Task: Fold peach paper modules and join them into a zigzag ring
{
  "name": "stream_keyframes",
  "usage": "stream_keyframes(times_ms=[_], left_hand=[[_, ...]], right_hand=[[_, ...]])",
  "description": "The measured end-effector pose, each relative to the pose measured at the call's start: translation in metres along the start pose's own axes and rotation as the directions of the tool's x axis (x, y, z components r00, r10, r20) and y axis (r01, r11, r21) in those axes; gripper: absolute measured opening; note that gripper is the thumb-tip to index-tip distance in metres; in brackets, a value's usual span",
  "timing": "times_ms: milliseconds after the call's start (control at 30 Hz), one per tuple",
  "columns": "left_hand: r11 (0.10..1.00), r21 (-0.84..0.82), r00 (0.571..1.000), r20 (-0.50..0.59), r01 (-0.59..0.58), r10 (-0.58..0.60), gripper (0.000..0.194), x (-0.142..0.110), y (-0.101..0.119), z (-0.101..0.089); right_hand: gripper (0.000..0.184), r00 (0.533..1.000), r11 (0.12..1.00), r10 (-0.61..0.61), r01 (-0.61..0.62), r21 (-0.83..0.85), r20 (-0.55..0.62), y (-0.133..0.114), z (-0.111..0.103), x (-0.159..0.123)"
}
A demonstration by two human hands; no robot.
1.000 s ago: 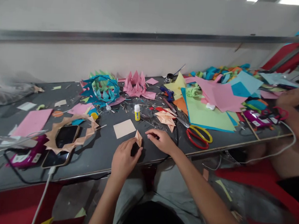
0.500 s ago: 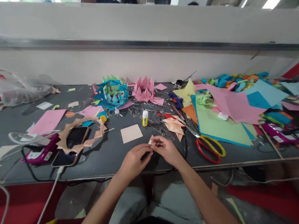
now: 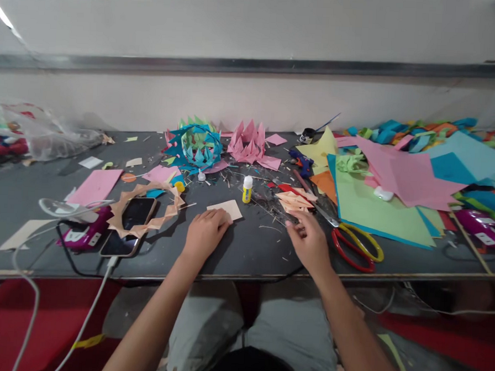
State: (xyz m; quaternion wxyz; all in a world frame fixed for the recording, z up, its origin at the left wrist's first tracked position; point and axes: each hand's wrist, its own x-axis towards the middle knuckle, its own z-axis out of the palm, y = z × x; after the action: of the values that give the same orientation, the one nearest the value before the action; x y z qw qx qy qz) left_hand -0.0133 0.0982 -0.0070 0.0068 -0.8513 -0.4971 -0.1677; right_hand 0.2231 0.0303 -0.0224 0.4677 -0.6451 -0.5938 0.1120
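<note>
My left hand [image 3: 206,230] rests over the near left part of a square of peach paper [image 3: 230,208] on the dark table, its fingers laid on the sheet. The paper's near edge is covered by that hand. At a small heap of folded peach paper pieces [image 3: 292,200], my right hand [image 3: 310,240] hovers with thumb and forefinger apart. I see nothing between those fingers. Between the two hands and a little beyond them, a glue stick [image 3: 247,190] with a white cap stands upright. Scissors [image 3: 358,245] with red and yellow handles lie beside my right hand.
A zigzag peach paper ring [image 3: 119,215] lies across a phone [image 3: 122,246] beside a purple power socket [image 3: 88,230] with cables. Blue [image 3: 175,148] and pink [image 3: 247,147] folded-paper rings stand near the wall. Coloured sheets [image 3: 383,209] and a blue glue gun [image 3: 302,163] are at right.
My hands have parted from the small folded piece they held together. The left moved onto the peach square, the right to the folded heap. The camera view shifted slightly.
</note>
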Motion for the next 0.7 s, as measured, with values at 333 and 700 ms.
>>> stream_keyframes(times_ms=[333,700], left_hand=[[0.999,-0.027,0.998,-0.041,-0.038,0.037,0.038,-0.007,0.003,0.007],[0.996,-0.015,0.996,0.013,-0.086,0.086,0.017,-0.011,0.001,0.002]], right_hand=[[0.038,0.845,0.947,-0.311,0.312,0.070,0.436,-0.024,0.038,0.009],[0.021,0.852,0.956,-0.294,0.259,0.140,0.432,-0.026,0.038,0.008]])
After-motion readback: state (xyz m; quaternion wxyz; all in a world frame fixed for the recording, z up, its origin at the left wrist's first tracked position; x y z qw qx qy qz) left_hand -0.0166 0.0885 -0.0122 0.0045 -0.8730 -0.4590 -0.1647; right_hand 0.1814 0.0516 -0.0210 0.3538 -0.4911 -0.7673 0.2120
